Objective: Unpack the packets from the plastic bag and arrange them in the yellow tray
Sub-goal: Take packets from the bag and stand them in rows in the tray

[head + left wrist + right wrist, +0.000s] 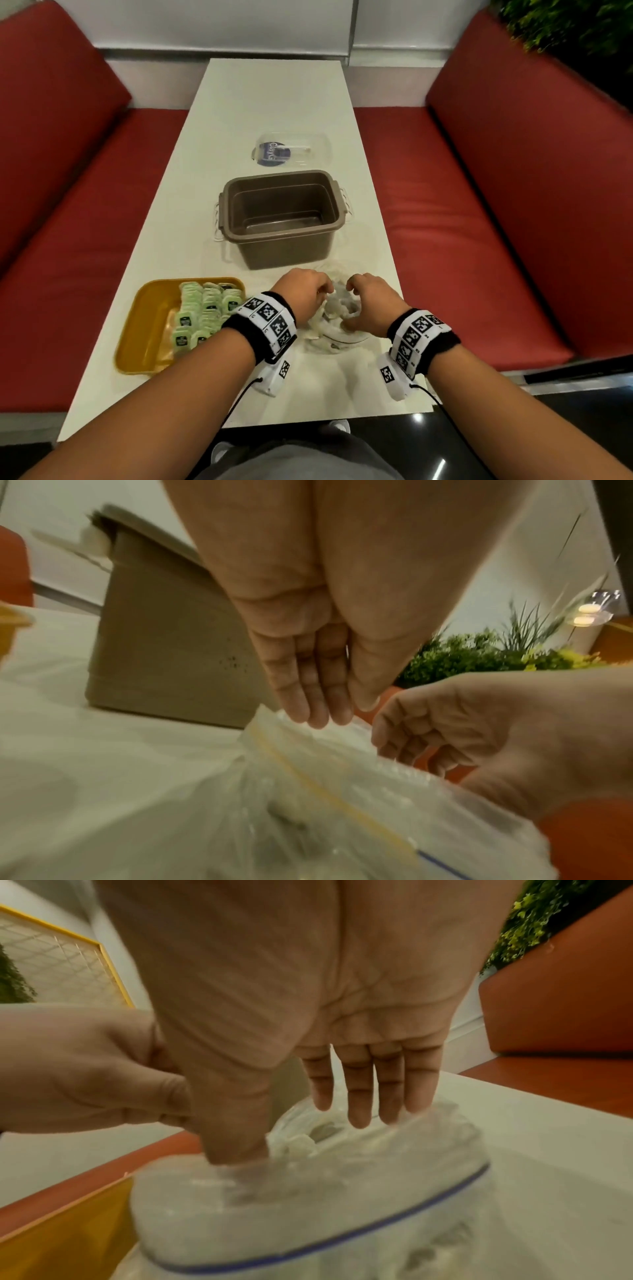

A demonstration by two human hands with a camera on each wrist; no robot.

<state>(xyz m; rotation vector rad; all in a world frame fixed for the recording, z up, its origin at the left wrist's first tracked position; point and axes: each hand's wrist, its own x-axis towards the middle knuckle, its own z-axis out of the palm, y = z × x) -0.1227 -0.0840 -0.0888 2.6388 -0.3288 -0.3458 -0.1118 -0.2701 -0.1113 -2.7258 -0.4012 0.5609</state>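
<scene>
A clear zip plastic bag (337, 310) lies on the white table (274, 102) between my two hands, and pale packets show blurred inside it. My left hand (323, 294) pinches the bag's (342, 791) left rim between fingers and thumb (335, 710). My right hand (352, 308) grips the right rim: its thumb is inside the bag's (308, 1204) mouth and its fingers (359, 1110) reach over the far edge. The yellow tray (150, 318) sits just left of my left wrist, with several green packets (205, 308) in rows on its right half.
An empty brown tub (281, 219) stands just behind the bag, close to my knuckles. Its clear lid (291, 150) lies farther back. Red bench seats (479, 205) flank the narrow table. The table's near edge (308, 419) is below my wrists.
</scene>
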